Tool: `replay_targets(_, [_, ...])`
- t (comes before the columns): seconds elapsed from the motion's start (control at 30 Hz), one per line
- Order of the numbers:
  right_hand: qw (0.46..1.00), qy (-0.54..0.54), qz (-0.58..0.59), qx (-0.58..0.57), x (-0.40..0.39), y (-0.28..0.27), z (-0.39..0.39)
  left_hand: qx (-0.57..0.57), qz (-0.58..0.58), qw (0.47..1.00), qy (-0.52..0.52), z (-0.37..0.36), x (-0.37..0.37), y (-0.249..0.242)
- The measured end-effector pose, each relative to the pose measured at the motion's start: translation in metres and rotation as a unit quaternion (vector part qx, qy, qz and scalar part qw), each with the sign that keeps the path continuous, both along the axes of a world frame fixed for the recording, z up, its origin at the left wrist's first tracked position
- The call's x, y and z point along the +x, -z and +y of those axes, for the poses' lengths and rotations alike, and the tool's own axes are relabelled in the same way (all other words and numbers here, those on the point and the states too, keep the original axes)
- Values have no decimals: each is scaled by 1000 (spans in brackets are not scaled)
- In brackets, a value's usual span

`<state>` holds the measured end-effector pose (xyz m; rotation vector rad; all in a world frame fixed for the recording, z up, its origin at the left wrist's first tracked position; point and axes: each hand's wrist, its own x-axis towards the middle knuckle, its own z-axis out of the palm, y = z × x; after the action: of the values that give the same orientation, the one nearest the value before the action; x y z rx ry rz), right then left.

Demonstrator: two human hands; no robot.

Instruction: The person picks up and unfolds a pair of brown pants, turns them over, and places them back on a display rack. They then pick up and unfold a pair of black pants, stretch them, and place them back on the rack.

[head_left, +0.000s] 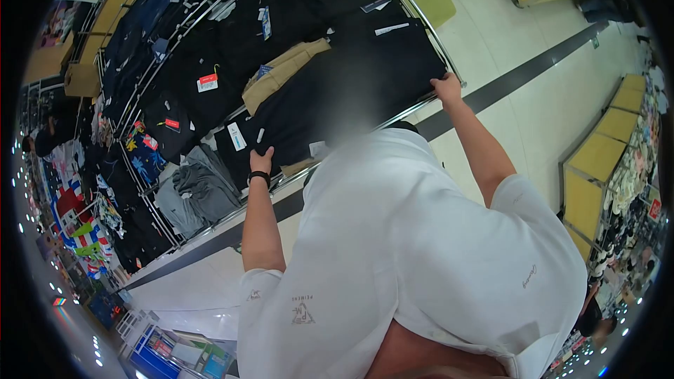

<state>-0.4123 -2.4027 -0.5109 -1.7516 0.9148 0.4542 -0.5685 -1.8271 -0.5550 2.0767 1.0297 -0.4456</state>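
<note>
A pair of black trousers (309,109) lies stretched out along the near side of a metal-railed display table. My left hand (261,161), with a dark band at the wrist, is at their left end and grips the black fabric near a white tag (236,137). Its lower fingers are partly hidden. At the other end, my right hand (447,90) pinches the trousers' edge close to the table's corner rail. Tan trousers (284,74) lie folded just behind. A blurred patch hides the middle of the black fabric.
Grey garments (200,189) are heaped at the table's left end, beside blue patterned cloth (144,158). More tagged black trousers (295,7) fill the back. Metal rails (421,17) edge the table. Yellow-sided display stands (593,168) stand across the tiled floor at right.
</note>
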Motion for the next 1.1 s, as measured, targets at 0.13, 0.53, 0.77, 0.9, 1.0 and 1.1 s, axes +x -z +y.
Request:
replay_targets(0.13, [889,-159,-244,-354,8,-39,23,169,-67,983,37,-25,16,-38])
replay_targets(0.53, [667,-515,-485,-232,87,11,202,236,-261,912,212,-96,72,-88])
replay_targets(0.77, [589,-694,-347,-227,66,-12,188,186,-255,913,260,-112,98,-87])
replay_targets(0.9, [557,-693,-396,-229,48,-18,164,155,-282,881,346,-140,116,-87])
replay_targets(1.0, [592,-641,-443,-205,42,-18,164,106,-295,846,432,-164,131,-84])
replay_targets(1.1, [613,-623,-443,-200,41,-25,167,84,-303,820,479,-177,143,-71])
